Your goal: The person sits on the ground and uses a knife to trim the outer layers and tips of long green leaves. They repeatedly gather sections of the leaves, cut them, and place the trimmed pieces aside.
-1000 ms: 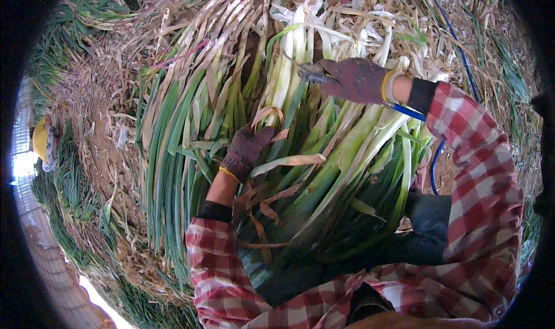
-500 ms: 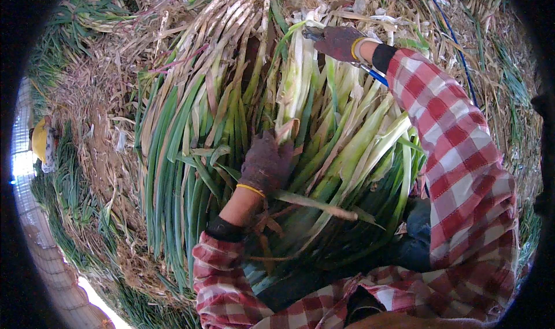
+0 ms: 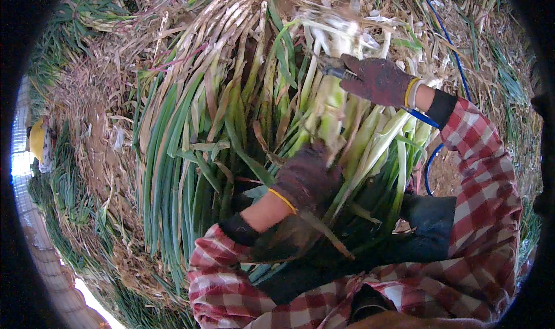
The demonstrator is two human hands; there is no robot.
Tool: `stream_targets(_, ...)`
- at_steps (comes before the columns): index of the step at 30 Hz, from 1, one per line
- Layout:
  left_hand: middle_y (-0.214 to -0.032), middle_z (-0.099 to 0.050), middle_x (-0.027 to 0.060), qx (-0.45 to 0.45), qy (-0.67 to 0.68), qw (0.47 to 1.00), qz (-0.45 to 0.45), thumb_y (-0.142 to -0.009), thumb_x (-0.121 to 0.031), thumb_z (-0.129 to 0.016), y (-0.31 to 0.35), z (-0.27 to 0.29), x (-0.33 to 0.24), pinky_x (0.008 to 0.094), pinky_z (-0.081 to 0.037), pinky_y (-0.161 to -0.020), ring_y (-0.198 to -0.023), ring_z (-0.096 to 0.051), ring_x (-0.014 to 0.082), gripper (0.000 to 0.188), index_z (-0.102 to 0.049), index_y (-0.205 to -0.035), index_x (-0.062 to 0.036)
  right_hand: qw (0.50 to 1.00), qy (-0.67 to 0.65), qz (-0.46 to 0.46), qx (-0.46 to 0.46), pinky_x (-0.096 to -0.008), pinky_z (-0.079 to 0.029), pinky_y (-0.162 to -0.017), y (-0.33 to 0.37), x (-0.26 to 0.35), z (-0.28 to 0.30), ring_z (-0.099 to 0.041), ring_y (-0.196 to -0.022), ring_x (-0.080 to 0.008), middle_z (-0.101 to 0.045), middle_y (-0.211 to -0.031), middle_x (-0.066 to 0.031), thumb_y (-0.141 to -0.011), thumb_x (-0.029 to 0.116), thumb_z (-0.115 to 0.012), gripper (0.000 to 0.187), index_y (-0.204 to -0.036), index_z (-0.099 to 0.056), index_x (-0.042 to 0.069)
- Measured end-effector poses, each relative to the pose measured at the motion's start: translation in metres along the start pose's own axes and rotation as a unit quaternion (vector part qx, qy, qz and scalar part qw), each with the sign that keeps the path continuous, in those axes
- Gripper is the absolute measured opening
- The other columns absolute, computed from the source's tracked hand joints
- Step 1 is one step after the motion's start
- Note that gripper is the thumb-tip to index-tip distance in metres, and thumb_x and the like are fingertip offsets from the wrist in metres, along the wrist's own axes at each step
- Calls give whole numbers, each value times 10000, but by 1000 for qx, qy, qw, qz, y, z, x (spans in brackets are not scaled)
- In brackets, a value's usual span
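A person's gloved left hand point(image 3: 309, 176) grips green onions point(image 3: 332, 92) where the pale stems run into the leaves, its fingers curled round them, though most fingertips are hidden. The white ends point away from the wearer, blurred, above a dense spread of others. The gloved right hand point(image 3: 378, 82) closes round a grey-tipped tool point(image 3: 335, 71) just beside the stems; a blue hose point(image 3: 457, 54) trails at right.

The onions look light, fairly stiff along the stem and limp in the leaf, probably slick where the skin is stripped and easily bruised. The firm lower stem, just short of the leaves, seems the surest hold. No container shows: a bunch point(image 3: 173, 155) lies loose at left, over soil point(image 3: 95, 124) strewn with dry husks.
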State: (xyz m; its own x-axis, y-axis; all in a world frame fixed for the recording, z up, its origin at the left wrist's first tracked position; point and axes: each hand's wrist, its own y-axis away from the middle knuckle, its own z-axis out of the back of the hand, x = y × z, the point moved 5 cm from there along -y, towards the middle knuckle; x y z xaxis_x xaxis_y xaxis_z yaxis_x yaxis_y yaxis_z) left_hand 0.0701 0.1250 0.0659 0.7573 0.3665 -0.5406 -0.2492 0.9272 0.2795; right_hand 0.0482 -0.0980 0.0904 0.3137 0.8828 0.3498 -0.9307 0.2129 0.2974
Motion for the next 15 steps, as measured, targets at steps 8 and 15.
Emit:
stream_targets(8,-961,-638,226,-33,110,992,-58,-899,-464,-563,-26,3,40,446,-517,-795,-907,-632,383,496,-590,-1008,19,997,-4,-19,72,-475,-492,-777,14,-2,-31,-638,-850,-411,-643,-908,-264,-941,421,-511,680,-1408,-359,-49)
stream_targets(15,-1221,-569,200,-77,-143,963,213,-819,-390,-654,-84,-8,140,500,-510,-856,-1090,-605,379,463,-619,-1144,-62,996,-4,-16,82,-487,-490,-794,7,2,-34,-638,-864,-421,-648,-909,-261,-934,456,-503,656,-1356,-398,-36)
